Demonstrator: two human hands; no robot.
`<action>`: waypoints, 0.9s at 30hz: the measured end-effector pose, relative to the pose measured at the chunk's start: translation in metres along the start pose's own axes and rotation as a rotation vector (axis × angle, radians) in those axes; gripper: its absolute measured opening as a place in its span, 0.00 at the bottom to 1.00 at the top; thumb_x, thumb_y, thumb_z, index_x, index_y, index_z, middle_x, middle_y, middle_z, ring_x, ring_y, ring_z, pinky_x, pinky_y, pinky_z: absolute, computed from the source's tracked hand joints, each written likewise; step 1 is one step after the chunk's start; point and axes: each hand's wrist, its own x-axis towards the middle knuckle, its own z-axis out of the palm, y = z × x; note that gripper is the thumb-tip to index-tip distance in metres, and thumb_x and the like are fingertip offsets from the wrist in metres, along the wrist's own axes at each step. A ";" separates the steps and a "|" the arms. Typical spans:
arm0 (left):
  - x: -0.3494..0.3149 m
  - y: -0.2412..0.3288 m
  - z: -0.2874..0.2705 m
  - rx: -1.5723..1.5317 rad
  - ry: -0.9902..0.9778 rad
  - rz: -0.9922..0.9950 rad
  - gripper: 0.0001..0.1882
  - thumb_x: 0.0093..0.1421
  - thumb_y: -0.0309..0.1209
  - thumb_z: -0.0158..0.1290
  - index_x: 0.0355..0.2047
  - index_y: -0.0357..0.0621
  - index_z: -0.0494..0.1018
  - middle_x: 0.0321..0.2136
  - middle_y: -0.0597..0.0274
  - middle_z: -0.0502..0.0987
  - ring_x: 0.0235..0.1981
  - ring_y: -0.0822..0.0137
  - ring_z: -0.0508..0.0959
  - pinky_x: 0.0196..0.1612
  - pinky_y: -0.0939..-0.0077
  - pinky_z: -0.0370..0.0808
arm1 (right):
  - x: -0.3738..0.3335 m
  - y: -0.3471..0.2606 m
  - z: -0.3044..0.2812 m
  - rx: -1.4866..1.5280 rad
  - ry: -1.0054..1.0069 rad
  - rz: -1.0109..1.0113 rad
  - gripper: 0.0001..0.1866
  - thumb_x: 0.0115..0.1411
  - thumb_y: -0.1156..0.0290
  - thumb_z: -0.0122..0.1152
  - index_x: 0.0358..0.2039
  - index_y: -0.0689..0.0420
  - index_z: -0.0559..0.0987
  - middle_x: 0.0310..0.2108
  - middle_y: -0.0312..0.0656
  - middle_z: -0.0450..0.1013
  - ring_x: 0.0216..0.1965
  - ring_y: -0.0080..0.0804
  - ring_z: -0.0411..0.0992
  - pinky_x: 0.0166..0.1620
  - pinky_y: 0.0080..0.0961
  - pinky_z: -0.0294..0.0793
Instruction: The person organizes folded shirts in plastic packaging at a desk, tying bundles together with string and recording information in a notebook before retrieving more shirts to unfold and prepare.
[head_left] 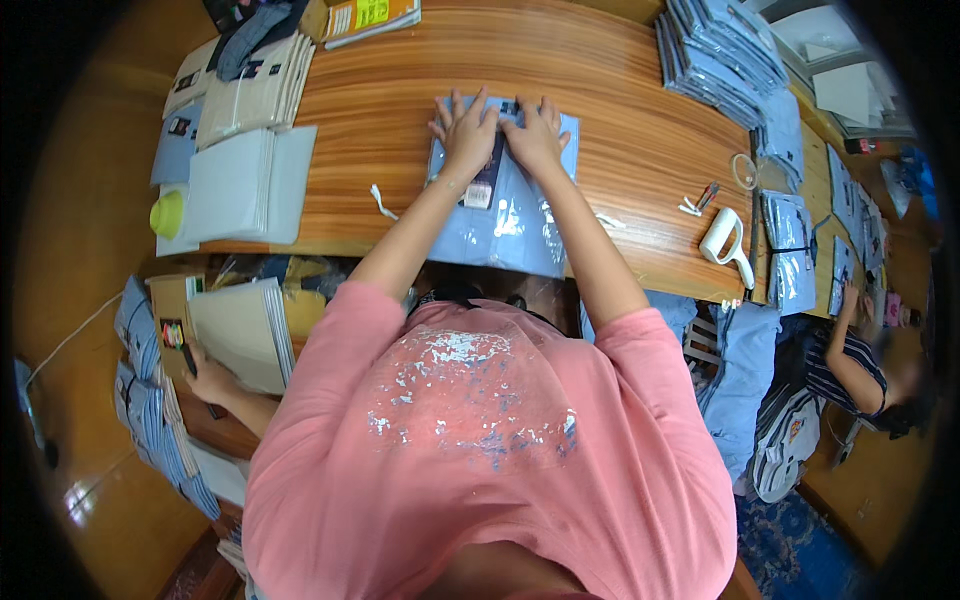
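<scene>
A folded light-blue shirt in a shiny clear plastic bag lies on the wood-grain table, its near edge reaching the table's front edge. A dark card strip with a pale label shows down its middle. My left hand rests flat on the far left part of the bag, fingers spread. On the far right part lies my right hand, also flat with fingers apart. Both hands touch the bag from above and grasp nothing. Beside the bag's left edge is a short white strip.
Bagged blue shirts are stacked at the far right. A white-handled lint roller and a tape ring lie nearer. White sheets and beige shirts stand left. Other people's hands work at left and far right.
</scene>
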 end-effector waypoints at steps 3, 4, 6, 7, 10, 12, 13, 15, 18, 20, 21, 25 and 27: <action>0.025 0.009 -0.030 -0.024 -0.253 0.121 0.31 0.57 0.53 0.43 0.58 0.56 0.61 0.62 0.46 0.50 0.64 0.46 0.44 0.56 0.33 0.41 | 0.052 0.024 -0.037 -0.009 -0.242 -0.134 0.31 0.54 0.47 0.52 0.55 0.49 0.67 0.60 0.50 0.55 0.63 0.43 0.50 0.59 0.59 0.43; 0.042 0.007 -0.038 -0.027 -0.385 0.197 0.31 0.57 0.53 0.43 0.58 0.54 0.61 0.61 0.45 0.53 0.63 0.47 0.48 0.57 0.36 0.44 | 0.067 0.031 -0.046 -0.008 -0.328 -0.175 0.33 0.53 0.44 0.52 0.56 0.50 0.66 0.60 0.52 0.55 0.63 0.42 0.51 0.59 0.57 0.45; 0.082 -0.012 -0.027 -0.184 -0.657 0.271 0.37 0.52 0.59 0.47 0.54 0.44 0.65 0.53 0.43 0.66 0.55 0.52 0.66 0.56 0.58 0.60 | 0.098 0.041 -0.058 0.091 -0.561 -0.135 0.38 0.53 0.42 0.52 0.56 0.57 0.65 0.58 0.55 0.58 0.60 0.46 0.55 0.59 0.38 0.52; 0.096 -0.016 -0.029 -0.072 -0.858 0.261 0.39 0.51 0.59 0.49 0.53 0.41 0.65 0.51 0.44 0.67 0.53 0.53 0.67 0.54 0.63 0.62 | 0.102 0.025 -0.064 0.146 -0.691 -0.118 0.41 0.52 0.41 0.53 0.56 0.61 0.64 0.57 0.56 0.59 0.59 0.47 0.57 0.59 0.28 0.56; 0.123 -0.016 -0.027 0.123 -1.308 0.246 0.41 0.45 0.56 0.58 0.50 0.35 0.68 0.44 0.45 0.74 0.45 0.57 0.73 0.48 0.71 0.69 | 0.096 0.022 -0.078 -0.054 -0.948 0.002 0.42 0.52 0.43 0.57 0.55 0.65 0.64 0.54 0.55 0.63 0.56 0.43 0.61 0.58 0.30 0.58; 0.126 -0.016 -0.027 0.111 -1.393 0.313 0.39 0.44 0.53 0.61 0.49 0.35 0.68 0.43 0.46 0.74 0.44 0.58 0.74 0.47 0.71 0.69 | 0.094 0.033 -0.069 -0.061 -1.051 -0.017 0.41 0.51 0.43 0.59 0.55 0.64 0.65 0.53 0.54 0.65 0.54 0.42 0.64 0.56 0.29 0.60; 0.127 -0.015 -0.028 0.104 -1.436 0.342 0.39 0.44 0.52 0.62 0.49 0.35 0.68 0.42 0.47 0.74 0.43 0.58 0.74 0.47 0.71 0.69 | 0.097 0.037 -0.068 -0.051 -1.066 0.002 0.41 0.51 0.43 0.59 0.55 0.64 0.65 0.52 0.54 0.65 0.53 0.42 0.64 0.56 0.29 0.60; 0.132 -0.012 -0.032 0.049 -1.483 0.303 0.38 0.43 0.50 0.63 0.48 0.35 0.69 0.42 0.48 0.75 0.42 0.59 0.75 0.46 0.71 0.70 | 0.097 0.037 -0.070 -0.028 -1.101 0.036 0.41 0.50 0.44 0.59 0.55 0.64 0.66 0.51 0.53 0.66 0.53 0.41 0.64 0.56 0.28 0.59; 0.133 -0.017 -0.034 0.040 -1.505 0.263 0.39 0.45 0.51 0.62 0.50 0.34 0.67 0.45 0.47 0.73 0.46 0.60 0.72 0.49 0.72 0.68 | 0.094 0.033 -0.069 -0.018 -1.076 0.060 0.41 0.51 0.44 0.59 0.55 0.64 0.65 0.52 0.53 0.65 0.55 0.40 0.62 0.57 0.26 0.58; 0.123 -0.029 -0.035 -0.013 -1.245 0.229 0.40 0.48 0.52 0.58 0.53 0.34 0.64 0.49 0.46 0.69 0.51 0.60 0.69 0.53 0.72 0.64 | 0.083 0.043 -0.066 0.076 -0.812 0.025 0.40 0.53 0.45 0.56 0.55 0.65 0.64 0.54 0.52 0.63 0.56 0.40 0.60 0.58 0.27 0.57; 0.114 -0.044 -0.032 -0.074 -0.988 0.204 0.39 0.50 0.52 0.56 0.54 0.34 0.62 0.51 0.45 0.67 0.53 0.60 0.66 0.55 0.72 0.62 | 0.078 0.052 -0.066 0.119 -0.675 0.010 0.39 0.54 0.45 0.55 0.55 0.65 0.64 0.55 0.52 0.62 0.57 0.40 0.60 0.58 0.27 0.56; 0.071 -0.066 -0.065 -0.556 -0.410 -0.267 0.42 0.56 0.55 0.49 0.58 0.31 0.55 0.57 0.46 0.60 0.59 0.56 0.58 0.59 0.74 0.57 | 0.037 0.085 -0.078 0.614 -0.232 0.376 0.41 0.57 0.43 0.49 0.58 0.66 0.58 0.58 0.55 0.57 0.59 0.44 0.57 0.59 0.31 0.56; 0.033 -0.066 -0.069 -0.835 -0.474 -0.489 0.39 0.58 0.53 0.46 0.57 0.30 0.57 0.56 0.48 0.61 0.59 0.57 0.60 0.58 0.74 0.58 | 0.010 0.089 -0.075 0.857 -0.258 0.622 0.40 0.60 0.44 0.44 0.59 0.66 0.55 0.58 0.55 0.56 0.60 0.43 0.56 0.60 0.30 0.55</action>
